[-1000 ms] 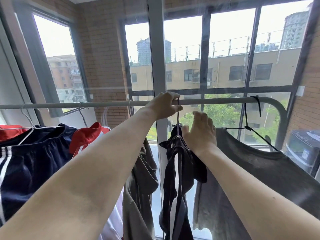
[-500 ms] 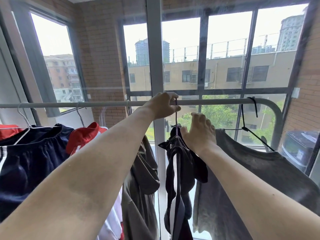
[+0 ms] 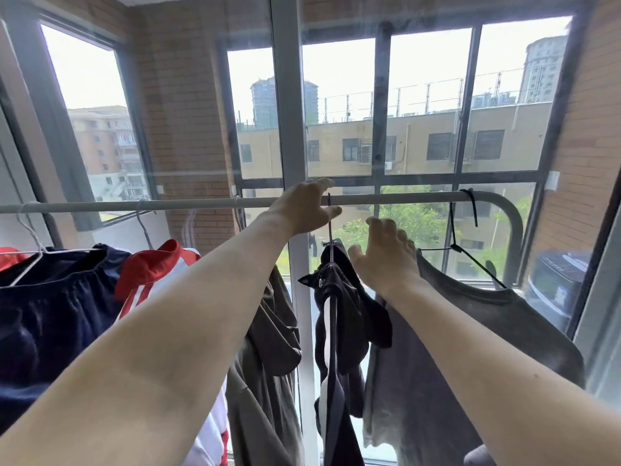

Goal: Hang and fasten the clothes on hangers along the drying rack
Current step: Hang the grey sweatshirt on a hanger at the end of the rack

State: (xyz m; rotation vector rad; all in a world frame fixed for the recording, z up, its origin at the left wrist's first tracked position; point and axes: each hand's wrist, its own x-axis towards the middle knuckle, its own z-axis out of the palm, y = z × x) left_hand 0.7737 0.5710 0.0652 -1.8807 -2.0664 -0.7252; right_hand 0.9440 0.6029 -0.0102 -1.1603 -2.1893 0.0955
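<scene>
1. The left hand (image 3: 304, 208) rests over the grey metal drying rail (image 3: 403, 198), fingers curled by the thin black hanger hook (image 3: 329, 220).
2. Below the rail, the right hand (image 3: 386, 255) hovers with fingers loosely spread beside the black garment (image 3: 349, 307), which hangs from that hook.

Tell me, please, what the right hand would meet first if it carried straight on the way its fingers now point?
Probably the drying rack's rail. The right hand has loosely spread fingers pointing up and forward beside the black garment; only open air shows between them and the rail, though depth is unclear.
</scene>
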